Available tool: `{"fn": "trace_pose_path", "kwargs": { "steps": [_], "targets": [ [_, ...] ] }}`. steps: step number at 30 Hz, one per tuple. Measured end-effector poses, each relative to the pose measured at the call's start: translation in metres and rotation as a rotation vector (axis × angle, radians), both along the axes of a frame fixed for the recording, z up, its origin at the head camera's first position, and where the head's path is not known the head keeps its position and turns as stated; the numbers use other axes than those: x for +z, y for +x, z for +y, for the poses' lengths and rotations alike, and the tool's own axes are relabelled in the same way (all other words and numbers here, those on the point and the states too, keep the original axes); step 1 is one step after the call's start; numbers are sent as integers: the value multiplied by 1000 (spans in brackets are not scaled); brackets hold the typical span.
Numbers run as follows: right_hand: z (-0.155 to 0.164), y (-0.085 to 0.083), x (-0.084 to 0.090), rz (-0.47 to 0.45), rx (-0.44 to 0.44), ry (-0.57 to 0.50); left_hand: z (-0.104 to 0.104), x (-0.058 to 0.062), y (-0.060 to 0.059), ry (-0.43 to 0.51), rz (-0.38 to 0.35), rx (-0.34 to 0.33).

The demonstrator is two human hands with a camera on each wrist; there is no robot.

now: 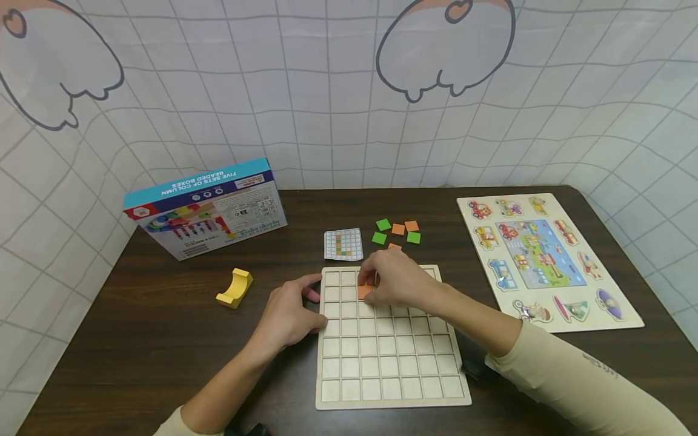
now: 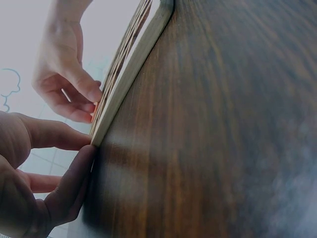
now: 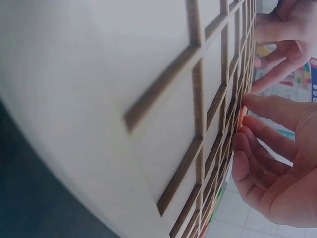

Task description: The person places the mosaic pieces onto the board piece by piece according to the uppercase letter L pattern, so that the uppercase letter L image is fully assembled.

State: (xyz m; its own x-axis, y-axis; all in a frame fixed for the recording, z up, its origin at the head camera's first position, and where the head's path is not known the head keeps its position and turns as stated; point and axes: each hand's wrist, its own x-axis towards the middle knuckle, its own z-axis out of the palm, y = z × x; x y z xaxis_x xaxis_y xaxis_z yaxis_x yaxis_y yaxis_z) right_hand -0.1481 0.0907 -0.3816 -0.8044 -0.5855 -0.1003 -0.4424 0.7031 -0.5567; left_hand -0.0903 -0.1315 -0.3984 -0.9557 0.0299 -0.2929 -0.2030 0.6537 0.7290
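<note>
Right hand (image 1: pixel 395 280): fingertips pinching orange tile (image 1: pixel 365 291) on grid board (image 1: pixel 389 363). Left hand (image 1: pixel 289 312): fingers spread against board's left edge (contact clearest in left wrist view). Loose tiles (image 1: pixel 397 231) appear only from the head camera.

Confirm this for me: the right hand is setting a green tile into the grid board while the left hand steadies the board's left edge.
Not quite: the tile under the right hand is orange, not green, as the head view shows. The green tiles lie loose on the table beyond the grid board. The rest holds: the left hand steadies the board's left edge.
</note>
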Motion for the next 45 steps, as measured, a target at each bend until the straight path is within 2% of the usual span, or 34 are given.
{"fn": "trace_pose_path", "kwargs": {
  "steps": [45],
  "targets": [
    [8,-4,8,12,-13,-23,0,1,1,12,6,-5]
  ]
}}
